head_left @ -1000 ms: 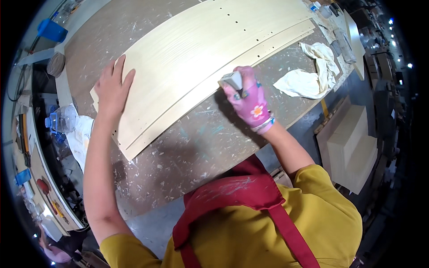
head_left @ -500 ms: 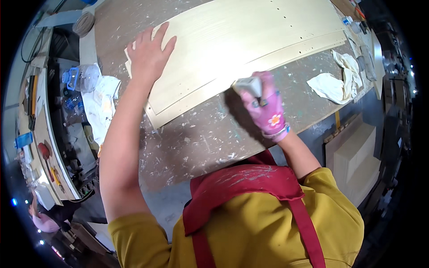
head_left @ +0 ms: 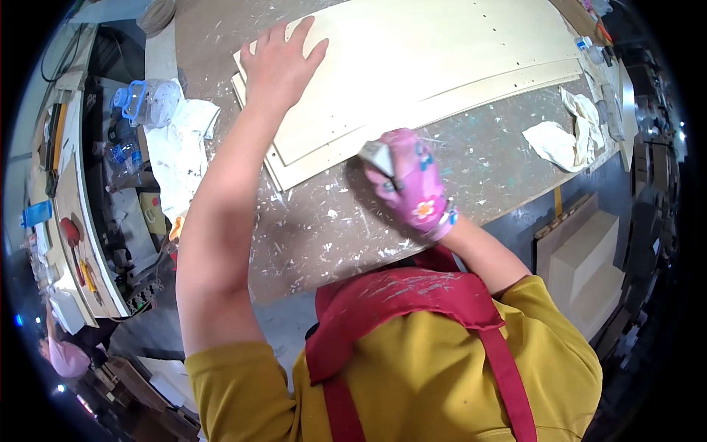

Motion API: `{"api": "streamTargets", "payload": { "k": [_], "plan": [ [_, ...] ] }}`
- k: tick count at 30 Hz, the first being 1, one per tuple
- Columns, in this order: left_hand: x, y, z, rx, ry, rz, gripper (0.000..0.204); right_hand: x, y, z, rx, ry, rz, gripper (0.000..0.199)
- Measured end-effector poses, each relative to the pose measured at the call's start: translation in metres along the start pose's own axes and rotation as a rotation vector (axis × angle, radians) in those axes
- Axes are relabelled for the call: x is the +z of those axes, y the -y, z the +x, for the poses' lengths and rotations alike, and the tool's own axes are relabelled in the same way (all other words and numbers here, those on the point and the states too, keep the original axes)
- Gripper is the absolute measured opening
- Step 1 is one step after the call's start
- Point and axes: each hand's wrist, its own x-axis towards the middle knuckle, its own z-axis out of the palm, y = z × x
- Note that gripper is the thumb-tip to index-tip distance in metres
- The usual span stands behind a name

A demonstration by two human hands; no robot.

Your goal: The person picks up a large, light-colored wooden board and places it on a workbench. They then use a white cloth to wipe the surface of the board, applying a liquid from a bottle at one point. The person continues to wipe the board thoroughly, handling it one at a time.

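My bare left hand (head_left: 281,68) lies with spread fingers on the left end of a pale wooden panel (head_left: 398,66). Small dark holes run along the panel, and a second panel (head_left: 298,182) of the same colour sticks out beneath its near and left edges. In a pink flowered glove, my right hand (head_left: 412,177) is closed around a small grey-white block (head_left: 378,158), which looks like a sanding block. The block is at the near edge of the panels; whether it touches them I cannot tell. Part of it is hidden by the gloved fingers.
The panels lie on a brown, paint-spattered table (head_left: 317,250). White cloths (head_left: 556,144) lie at its right end, a white rag (head_left: 184,155) and a clear jug (head_left: 156,102) at its left. Pale boxes (head_left: 589,254) stand below right. A person (head_left: 68,357) is far left.
My right hand and the block have moved left along the panels' near edge. My left hand stays on the panel; the whole view has shifted a little.
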Motion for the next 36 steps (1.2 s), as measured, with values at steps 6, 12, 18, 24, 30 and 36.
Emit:
{"api": "streamTargets", "payload": {
  "k": [6,12,18,24,30,36],
  "plan": [
    [0.001,0.001,0.0,-0.006,-0.001,-0.013,0.057,-0.006,0.024,0.015,-0.028,0.235,0.139,0.045],
    [0.004,0.003,0.001,0.009,-0.018,0.007,0.056,0.005,0.042,0.021,-0.163,0.292,0.124,0.045],
    [0.004,0.005,0.002,0.01,-0.014,-0.01,0.056,-0.009,0.042,0.031,0.433,0.422,0.473,0.02],
    [0.001,0.0,0.001,-0.025,0.009,-0.013,0.057,0.006,0.048,0.027,-0.181,0.16,-0.013,0.034],
    [-0.002,0.0,0.003,-0.013,0.064,-0.042,0.056,-0.016,-0.029,-0.01,0.083,0.047,-0.27,0.044],
    [0.001,0.001,0.002,-0.01,0.023,-0.024,0.056,-0.038,-0.018,0.003,0.115,-0.128,-0.114,0.044]
  ]
}}
